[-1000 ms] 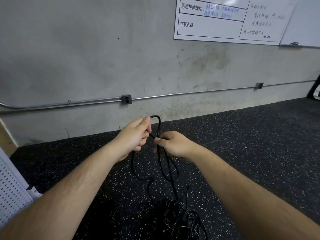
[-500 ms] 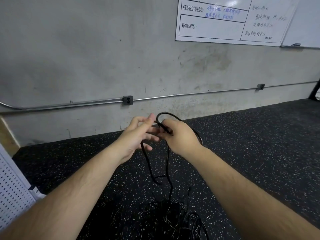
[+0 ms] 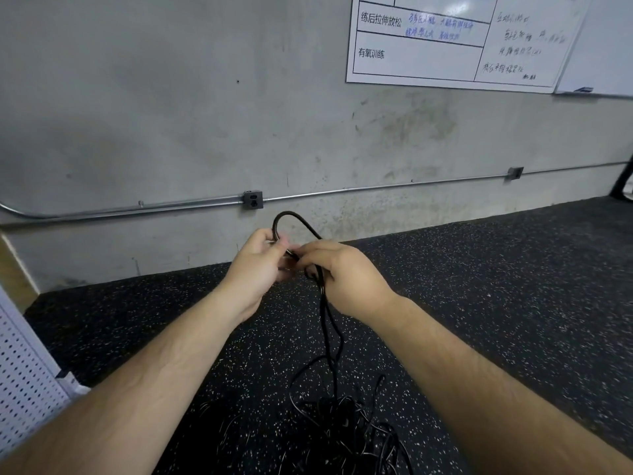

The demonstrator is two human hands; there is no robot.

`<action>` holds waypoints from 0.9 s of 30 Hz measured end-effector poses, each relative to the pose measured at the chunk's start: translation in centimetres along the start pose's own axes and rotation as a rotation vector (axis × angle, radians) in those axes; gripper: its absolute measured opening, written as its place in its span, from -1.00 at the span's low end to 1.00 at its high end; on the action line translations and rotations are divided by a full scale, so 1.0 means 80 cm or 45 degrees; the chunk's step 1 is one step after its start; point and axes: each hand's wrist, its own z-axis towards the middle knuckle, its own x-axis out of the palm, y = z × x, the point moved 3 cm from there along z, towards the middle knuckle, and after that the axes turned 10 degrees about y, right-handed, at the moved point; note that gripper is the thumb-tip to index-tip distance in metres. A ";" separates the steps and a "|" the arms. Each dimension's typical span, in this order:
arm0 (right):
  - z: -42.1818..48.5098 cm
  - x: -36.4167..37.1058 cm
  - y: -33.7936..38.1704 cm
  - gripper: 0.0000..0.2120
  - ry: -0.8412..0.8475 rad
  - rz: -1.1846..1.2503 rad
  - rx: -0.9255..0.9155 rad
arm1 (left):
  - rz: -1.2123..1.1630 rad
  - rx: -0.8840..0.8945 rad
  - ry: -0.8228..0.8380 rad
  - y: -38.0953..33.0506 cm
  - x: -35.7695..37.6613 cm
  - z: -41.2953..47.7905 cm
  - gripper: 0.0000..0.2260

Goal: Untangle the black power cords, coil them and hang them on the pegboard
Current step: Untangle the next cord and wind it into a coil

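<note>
A small cord (image 3: 310, 231) loop is pinched between left hand (image 3: 258, 269) and right hand (image 3: 346, 279) to start a coil, slack trailing to the tangle (image 3: 346, 426) at 6 o'clock.

Both forearms reach forward over a black speckled floor (image 3: 513, 286). The left hand (image 3: 255, 269) and right hand (image 3: 346, 275) meet, fingertips touching, each pinching the same black cord (image 3: 327, 323). A short loop of it stands above the hands. Below the right hand, two strands hang down to a tangled heap of cords (image 3: 346, 426) on the floor near the bottom edge of the view. A white pegboard (image 3: 20, 382) shows at the left edge, leaning; no cords are on its visible part. On the grey wall (image 3: 171, 114) behind, a metal pipe (image 3: 137, 209) passes through a socket box (image 3: 253, 199). A whiteboard (image 3: 445, 63) with handwriting hangs upper right.
</note>
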 end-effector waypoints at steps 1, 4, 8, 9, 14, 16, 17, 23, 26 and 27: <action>-0.001 -0.002 0.001 -0.62 -0.022 0.069 0.017 | 0.042 0.028 -0.038 -0.001 -0.003 0.001 -0.89; -0.002 -0.008 0.003 -0.59 -0.069 0.281 0.085 | 0.115 0.143 -0.111 -0.008 -0.006 -0.001 -0.89; -0.002 -0.008 -0.011 -0.63 -0.120 1.018 0.626 | 0.045 0.298 -0.173 -0.021 -0.013 -0.004 -0.83; -0.003 -0.008 -0.015 -0.69 -0.184 1.302 0.747 | 0.019 0.329 -0.189 -0.026 -0.017 -0.005 -0.81; -0.010 -0.007 -0.020 -0.75 -0.197 1.782 0.961 | -0.191 0.362 -0.117 -0.042 -0.026 -0.004 -0.76; -0.011 0.014 -0.010 -0.62 0.201 1.697 0.978 | -0.220 0.379 -0.073 -0.043 -0.022 -0.005 -0.77; -0.011 0.024 -0.003 -0.62 0.365 1.650 0.945 | -0.218 0.393 -0.043 -0.044 -0.019 -0.006 -0.78; 0.008 0.031 0.007 -0.96 0.271 1.562 0.861 | -0.075 0.346 -0.239 -0.040 -0.015 -0.006 -0.77; 0.022 0.007 0.001 -0.93 0.029 1.708 0.864 | 0.000 0.112 -0.127 -0.009 0.000 -0.017 -0.19; 0.029 -0.003 0.001 -0.92 -0.054 1.755 0.842 | 0.045 0.064 -0.015 0.002 0.011 -0.022 -0.09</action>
